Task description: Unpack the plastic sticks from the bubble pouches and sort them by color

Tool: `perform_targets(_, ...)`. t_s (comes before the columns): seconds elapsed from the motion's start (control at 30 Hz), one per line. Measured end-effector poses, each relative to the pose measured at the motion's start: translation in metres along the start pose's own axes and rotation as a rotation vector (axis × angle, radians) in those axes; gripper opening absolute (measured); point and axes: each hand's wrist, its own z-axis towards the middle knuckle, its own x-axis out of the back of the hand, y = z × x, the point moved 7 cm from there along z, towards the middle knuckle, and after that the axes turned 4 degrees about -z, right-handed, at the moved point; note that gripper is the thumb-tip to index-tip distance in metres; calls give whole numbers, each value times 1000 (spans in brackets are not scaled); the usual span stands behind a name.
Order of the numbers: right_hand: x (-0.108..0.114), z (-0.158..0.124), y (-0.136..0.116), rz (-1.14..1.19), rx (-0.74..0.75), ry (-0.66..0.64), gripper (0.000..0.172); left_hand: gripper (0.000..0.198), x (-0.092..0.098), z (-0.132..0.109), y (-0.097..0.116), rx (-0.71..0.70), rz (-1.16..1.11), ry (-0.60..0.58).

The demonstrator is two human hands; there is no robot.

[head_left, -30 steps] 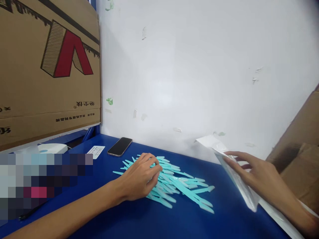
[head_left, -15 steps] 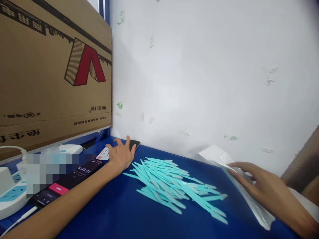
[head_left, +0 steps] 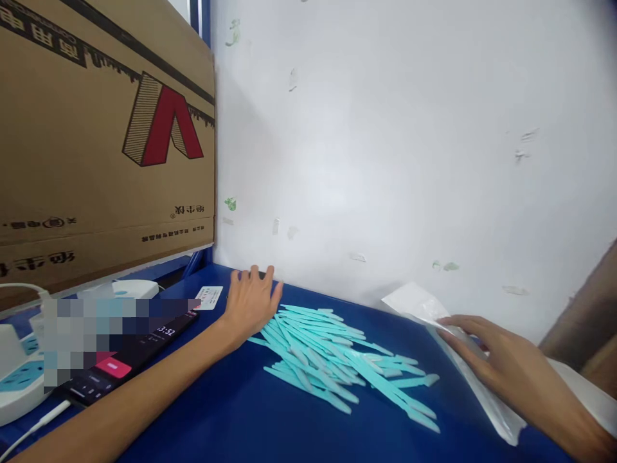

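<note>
A loose heap of thin turquoise plastic sticks [head_left: 332, 354] lies on the blue table [head_left: 250, 411]. My left hand [head_left: 250, 299] rests flat, fingers stretched, at the heap's far left end, and it covers the dark phone that lay there. My right hand [head_left: 491, 357] lies with spread fingers on a stack of clear plastic bags [head_left: 463, 357] at the right.
A large cardboard box [head_left: 106, 141] with a red mark stands at the left. Below it are a white power strip [head_left: 19, 379], a dark phone showing a timer [head_left: 130, 360] and a small card [head_left: 208, 297]. A white wall [head_left: 395, 148] closes the back; brown cardboard [head_left: 588, 328] stands at right.
My left hand left the top of the stick heap, reached toward the phone at the back, then settled over it at the heap's far end. My right hand stayed on the bags.
</note>
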Motion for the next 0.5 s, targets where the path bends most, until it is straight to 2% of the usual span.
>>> perform_targets(0.1,6,-1,-11,24,22,23,52,38,14,-9,35,-287,-106,-3)
perform_targets(0.2,14,-5,-28,78,48,42,50,28,23,-31,73,-566,-201,-49)
perform_targets(0.27,19,-10,-43,133,67,45,46,29,30,-52,96,-749,-329,-64)
perform_targets(0.33,22,-17,-61,197,101,34,41,41,36,-70,112,-868,-467,-67)
perform_targets(0.4,22,-25,-81,255,167,7,36,49,38,-79,118,-859,-583,-74)
perform_targets(0.5,15,-37,-108,312,277,-84,32,26,32,-75,111,-676,-698,-77)
